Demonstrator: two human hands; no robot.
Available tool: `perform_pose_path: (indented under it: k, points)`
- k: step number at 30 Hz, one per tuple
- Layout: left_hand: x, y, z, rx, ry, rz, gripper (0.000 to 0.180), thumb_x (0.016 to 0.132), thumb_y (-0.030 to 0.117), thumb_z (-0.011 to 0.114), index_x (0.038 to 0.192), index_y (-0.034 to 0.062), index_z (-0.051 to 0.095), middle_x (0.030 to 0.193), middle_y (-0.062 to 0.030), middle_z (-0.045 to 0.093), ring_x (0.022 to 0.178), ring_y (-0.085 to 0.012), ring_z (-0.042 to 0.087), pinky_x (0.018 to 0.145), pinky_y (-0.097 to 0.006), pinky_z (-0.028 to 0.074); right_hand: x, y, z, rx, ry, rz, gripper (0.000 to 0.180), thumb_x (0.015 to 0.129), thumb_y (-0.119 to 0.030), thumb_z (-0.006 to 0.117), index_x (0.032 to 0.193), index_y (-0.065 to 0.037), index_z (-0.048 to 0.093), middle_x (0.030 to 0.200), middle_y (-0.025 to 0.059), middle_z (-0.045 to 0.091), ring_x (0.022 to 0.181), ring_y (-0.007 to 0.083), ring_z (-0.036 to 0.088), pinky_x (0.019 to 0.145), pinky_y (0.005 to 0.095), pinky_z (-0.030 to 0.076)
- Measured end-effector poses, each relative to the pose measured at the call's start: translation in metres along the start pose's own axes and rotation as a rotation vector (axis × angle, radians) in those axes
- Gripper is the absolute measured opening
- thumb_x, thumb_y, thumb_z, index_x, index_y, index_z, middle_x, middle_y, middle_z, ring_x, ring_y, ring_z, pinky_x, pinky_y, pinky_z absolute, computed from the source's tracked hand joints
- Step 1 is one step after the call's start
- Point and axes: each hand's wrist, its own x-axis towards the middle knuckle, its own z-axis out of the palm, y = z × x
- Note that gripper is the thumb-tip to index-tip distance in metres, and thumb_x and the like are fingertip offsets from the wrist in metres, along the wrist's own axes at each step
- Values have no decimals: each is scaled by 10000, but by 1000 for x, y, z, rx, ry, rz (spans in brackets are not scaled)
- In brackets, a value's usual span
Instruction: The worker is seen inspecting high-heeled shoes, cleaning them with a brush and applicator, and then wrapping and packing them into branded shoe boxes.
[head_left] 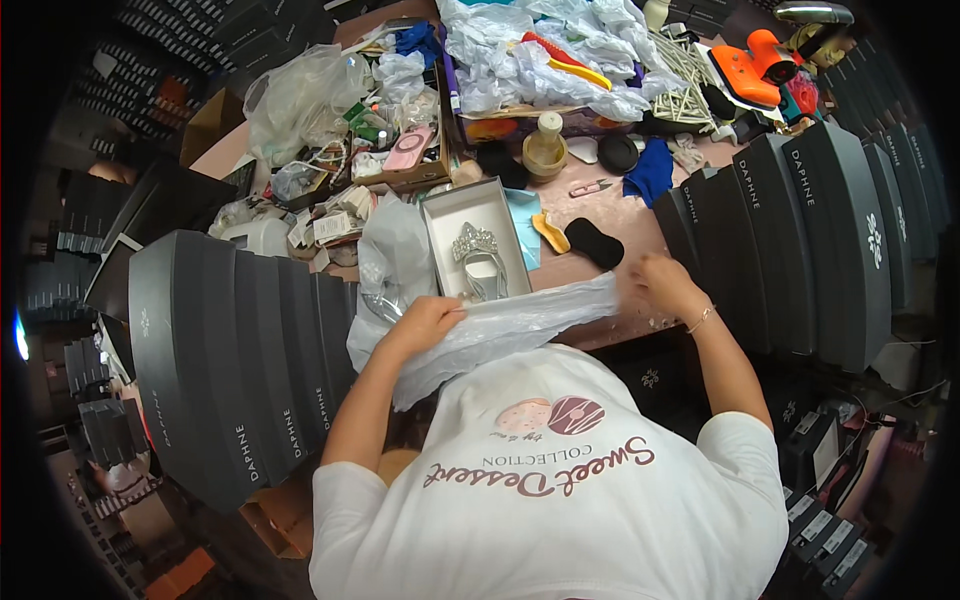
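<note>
An open shoe box (428, 215) stands before me, white inside. In it lies a silver shoe (482, 262) with a sparkling, crown-like ornament. White tissue paper (520, 318) hangs over the box's near edge and spreads to both sides. At the near left corner of the box, my left hand (428, 325) pinches the paper. Past the paper's right end is my right hand (668, 288), its fingers smeared by motion. A second silver shoe (383, 303) rests on tissue left of the box, partly covered. A black pad (594, 243) lies beyond my right hand.
Stacked dark shoe boxes flank me on the left (200, 350) and right (800, 230). Farther back are a yellow pad (549, 232), thread snips (590, 188), a blue cloth (650, 172), a jar (545, 150), an orange tape dispenser (750, 72) and a box of crumpled tissue (500, 60).
</note>
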Motion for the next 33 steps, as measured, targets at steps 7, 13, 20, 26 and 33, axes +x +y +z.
perform_pose_path:
  k: [7,13,20,26,33]
  points:
    - [5,46,-23,446,-117,178,252,791,243,686,929,37,644,777,-173,631,680,-258,620,645,-338,480,69,-133,38,483,-4,-468,399,769,-253,682,1067,-1,599,919,225,633,854,371,612,782,414,478]
    - [-33,-19,-12,-96,508,-289,382,798,237,687,1100,25,587,886,-147,646,783,-192,622,699,-298,488,41,-47,40,399,68,-170,203,795,-152,619,908,17,624,821,233,625,776,379,611,698,432,475]
    - [45,-20,105,-390,604,-379,679,789,255,706,1297,-52,374,1183,-215,540,1020,-266,579,852,-347,462,45,-57,31,560,183,-96,250,813,-116,575,1026,13,595,852,251,614,809,396,601,715,419,469]
    - [69,-57,163,-1035,626,-488,535,804,210,678,1209,-45,441,1079,-171,579,994,-256,572,855,-354,448,48,-74,-5,460,182,-114,258,839,-124,563,1058,8,597,886,246,621,843,404,595,739,442,461]
    - [4,-2,103,-1697,331,-398,358,867,190,586,1162,10,490,938,-102,588,759,-172,610,634,-321,524,72,-81,-51,331,403,-217,246,849,-62,530,1079,-2,595,898,227,628,861,375,601,759,423,456]
